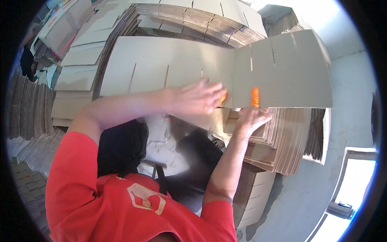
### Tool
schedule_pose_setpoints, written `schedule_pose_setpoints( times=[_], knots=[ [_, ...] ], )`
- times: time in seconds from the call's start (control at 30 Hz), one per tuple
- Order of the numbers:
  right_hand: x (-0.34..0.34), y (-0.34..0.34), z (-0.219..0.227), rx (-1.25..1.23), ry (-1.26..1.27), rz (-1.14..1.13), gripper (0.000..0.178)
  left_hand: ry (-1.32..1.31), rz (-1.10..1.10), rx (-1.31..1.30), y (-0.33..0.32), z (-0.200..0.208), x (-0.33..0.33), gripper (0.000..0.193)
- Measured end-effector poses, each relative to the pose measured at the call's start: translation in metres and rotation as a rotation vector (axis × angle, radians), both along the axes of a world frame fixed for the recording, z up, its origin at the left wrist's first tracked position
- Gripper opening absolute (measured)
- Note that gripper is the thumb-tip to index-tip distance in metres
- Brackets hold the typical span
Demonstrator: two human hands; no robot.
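at frame centre our left hand (197, 98) lies flat, fingers spread, on the slotted cardboard sheet (169, 66); our right hand (252, 117) pinches its lower edge.

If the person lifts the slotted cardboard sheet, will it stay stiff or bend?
The cardboard sheet looks thin and wide, so it probably flexes a little. It seems light: the right hand holds it at one edge. The left hand lies flat on another sheet.

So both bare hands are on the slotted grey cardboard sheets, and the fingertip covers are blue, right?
Not blue: the head view shows orange fingertip covers. The left hand and right hand are indeed on the slotted grey cardboard sheets.
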State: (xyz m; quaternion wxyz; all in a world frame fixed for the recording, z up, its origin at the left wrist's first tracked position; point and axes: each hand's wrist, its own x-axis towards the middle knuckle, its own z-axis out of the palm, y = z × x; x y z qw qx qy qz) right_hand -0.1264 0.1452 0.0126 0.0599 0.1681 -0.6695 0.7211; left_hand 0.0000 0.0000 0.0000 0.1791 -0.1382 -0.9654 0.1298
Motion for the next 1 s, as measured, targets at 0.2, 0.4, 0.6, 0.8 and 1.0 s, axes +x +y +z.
schedule_pose_setpoints(
  times=[0.2, 0.4, 0.6, 0.8, 1.0],
  knots=[
    [-0.002, -0.012, -0.009, 0.14, -0.027, -0.078, 0.02, 0.406, 0.1, 0.46, -0.108, 0.058, -0.086, 0.086],
    [0.0, -0.019, -0.015, 0.084, 0.091, 0.003, 0.03, 0.251, 0.392, 0.1, -0.183, 0.058, -0.169, 0.036],
    [-0.003, -0.016, -0.015, 0.067, 0.12, 0.012, 0.026, 0.219, 0.348, 0.188, -0.181, 0.058, -0.171, 0.006],
    [0.01, -0.014, 0.003, -0.106, -0.114, 0.049, 0.01, 0.386, 0.014, -0.121, -0.165, 0.054, -0.137, 0.015],
    [0.005, -0.007, -0.002, 0.01, -0.074, 0.058, 0.012, 0.536, -0.144, -0.273, -0.143, 0.047, -0.112, 0.013]
  ],
)
